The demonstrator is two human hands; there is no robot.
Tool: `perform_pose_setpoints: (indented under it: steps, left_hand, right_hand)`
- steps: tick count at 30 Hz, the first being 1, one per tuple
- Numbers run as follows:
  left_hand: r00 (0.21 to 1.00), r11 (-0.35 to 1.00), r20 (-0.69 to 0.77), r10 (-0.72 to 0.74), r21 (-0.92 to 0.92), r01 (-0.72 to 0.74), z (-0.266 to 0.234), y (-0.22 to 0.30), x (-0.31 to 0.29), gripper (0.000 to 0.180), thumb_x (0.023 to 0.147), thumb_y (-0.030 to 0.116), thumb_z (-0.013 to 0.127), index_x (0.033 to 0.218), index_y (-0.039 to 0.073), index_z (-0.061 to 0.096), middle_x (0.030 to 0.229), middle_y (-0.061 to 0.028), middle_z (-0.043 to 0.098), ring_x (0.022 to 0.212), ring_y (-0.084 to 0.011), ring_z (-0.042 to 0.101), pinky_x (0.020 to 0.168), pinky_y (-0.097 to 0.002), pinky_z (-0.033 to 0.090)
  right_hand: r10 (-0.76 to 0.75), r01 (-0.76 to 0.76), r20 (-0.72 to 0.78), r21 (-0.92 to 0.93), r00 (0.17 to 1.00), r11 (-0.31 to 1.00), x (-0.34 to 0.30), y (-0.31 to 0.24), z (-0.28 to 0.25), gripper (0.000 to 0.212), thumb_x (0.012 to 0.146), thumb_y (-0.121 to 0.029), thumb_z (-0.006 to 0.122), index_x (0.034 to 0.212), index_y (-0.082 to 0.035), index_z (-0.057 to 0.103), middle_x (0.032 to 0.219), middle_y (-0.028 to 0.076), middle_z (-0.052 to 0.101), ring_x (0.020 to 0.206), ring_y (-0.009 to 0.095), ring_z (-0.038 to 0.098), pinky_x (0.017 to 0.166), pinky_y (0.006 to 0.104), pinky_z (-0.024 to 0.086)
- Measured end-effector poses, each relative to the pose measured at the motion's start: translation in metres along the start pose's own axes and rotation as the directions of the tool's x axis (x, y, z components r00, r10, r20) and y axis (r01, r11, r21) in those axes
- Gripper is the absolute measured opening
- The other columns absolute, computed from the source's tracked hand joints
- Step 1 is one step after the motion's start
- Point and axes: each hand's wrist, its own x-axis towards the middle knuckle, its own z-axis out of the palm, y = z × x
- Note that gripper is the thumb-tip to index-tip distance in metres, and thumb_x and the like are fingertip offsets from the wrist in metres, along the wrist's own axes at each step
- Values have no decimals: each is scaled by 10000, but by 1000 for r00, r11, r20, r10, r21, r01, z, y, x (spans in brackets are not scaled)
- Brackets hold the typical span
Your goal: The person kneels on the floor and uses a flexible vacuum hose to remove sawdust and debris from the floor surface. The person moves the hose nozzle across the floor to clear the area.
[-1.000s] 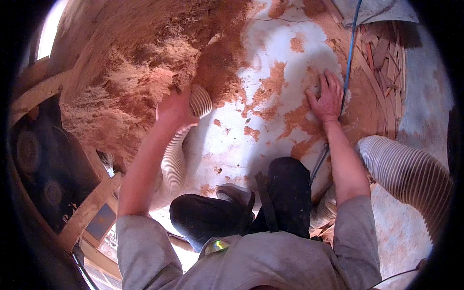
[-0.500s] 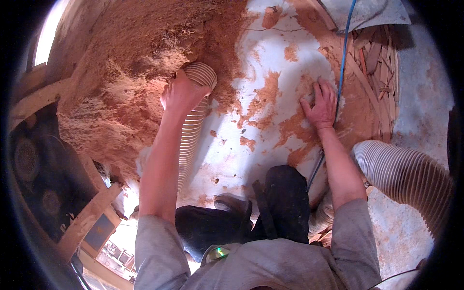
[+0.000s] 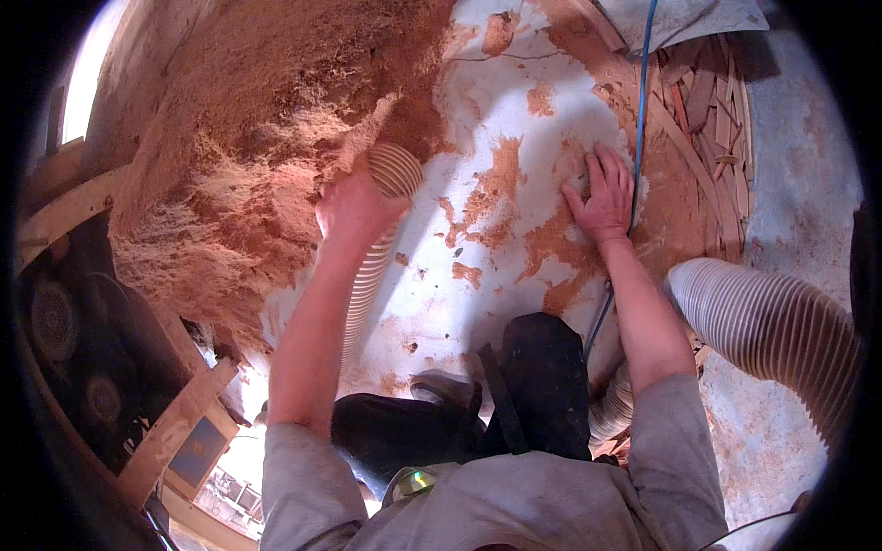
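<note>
My left hand (image 3: 358, 207) is closed round a ribbed, flexible hose (image 3: 367, 289) just below its upper end. That end lies against the edge of a big heap of reddish-brown sawdust (image 3: 211, 184); its opening is turned away from me. The hose runs back from my fist toward my knees. On the right, my right hand (image 3: 602, 202) rests flat on the pale, dust-streaked floor (image 3: 478, 110), fingers spread and nothing in it. A thin blue cable (image 3: 640, 119) passes close beside that hand.
A thick, grey ribbed duct (image 3: 763, 317) curves in at the right. Thin wood strips (image 3: 721, 138) lie bundled at the far right, near a pale sheet (image 3: 689, 20). Wooden beams (image 3: 175, 427) and dark round-patterned panels (image 3: 69, 331) stand at the left.
My left hand has drawn the hose end nearer to me and a little to the right along the heap's edge. My right hand stays at its place on the floor.
</note>
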Motion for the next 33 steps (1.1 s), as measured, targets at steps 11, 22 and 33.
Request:
perform_pose_setpoints:
  steps: [11,22,33]
  left_hand:
    - [991,976,80,-106,-185,119,-38,27,29,974,695,509,797,1441,-4,437,1364,-264,593,1281,-371,581,1066,-457,472]
    - [982,941,-177,-71,-338,7,11,-33,-15,1107,653,391,822,1517,-25,269,1406,-281,519,1272,-408,558,1055,-467,486]
    - [927,554,-228,-298,-832,-27,-28,-156,-55,715,695,304,809,1266,-47,559,1125,-205,701,1046,-291,690,946,-398,525]
  right_hand:
    - [1,-1,-9,-8,1000,1000,0,-2,-2,710,783,-443,776,1356,-87,555,1520,103,452,1434,327,373,1171,504,287]
    - [46,-45,39,-35,998,998,-1,2,3,724,791,-471,769,1376,-99,558,1537,101,437,1450,312,351,1190,499,268]
    - [-10,9,-2,-36,1000,999,1,-1,1,699,813,-459,758,1364,-73,567,1541,100,441,1444,314,363,1192,485,272]
